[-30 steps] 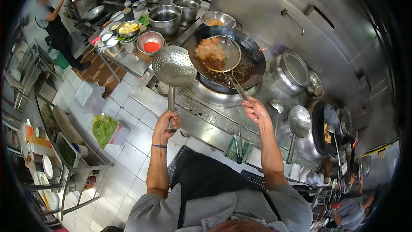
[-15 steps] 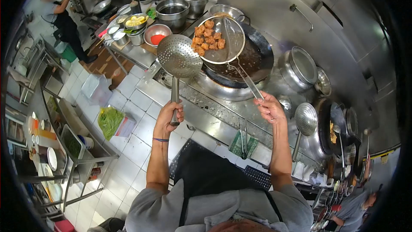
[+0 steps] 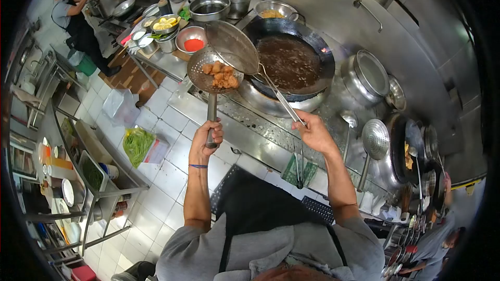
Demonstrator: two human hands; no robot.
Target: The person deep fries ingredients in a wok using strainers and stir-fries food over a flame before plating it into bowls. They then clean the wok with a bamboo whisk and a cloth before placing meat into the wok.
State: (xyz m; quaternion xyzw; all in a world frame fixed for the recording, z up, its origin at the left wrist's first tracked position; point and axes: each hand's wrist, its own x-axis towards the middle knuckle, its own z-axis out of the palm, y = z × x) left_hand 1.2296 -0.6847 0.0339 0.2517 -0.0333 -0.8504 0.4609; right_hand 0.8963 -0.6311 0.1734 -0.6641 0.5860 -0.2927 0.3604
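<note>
My left hand [image 3: 207, 136] is closed around the handle of a perforated skimmer [image 3: 197, 75]. Browned fried pieces [image 3: 223, 76] lie in its bowl. Gripped in my right hand [image 3: 314, 132] is the long wire handle of a round mesh strainer [image 3: 233, 44]. The strainer is tilted over the skimmer's right side, and I see no pieces left in its mesh. To the right of both tools sits a large black wok [image 3: 325, 67] of dark bubbling oil [image 3: 289, 62].
Steel pots [image 3: 209, 8], a bowl of lemon slices [image 3: 165, 24] and a bowl with red contents [image 3: 191, 40] stand beyond the skimmer. Another skimmer [image 3: 375, 139] and tongs [image 3: 299, 169] lie near the counter edge. A co-worker [image 3: 78, 26] stands far left.
The mesh strainer has moved left from above the wok and tipped over the skimmer. The fried pieces have passed from the strainer into the skimmer.
</note>
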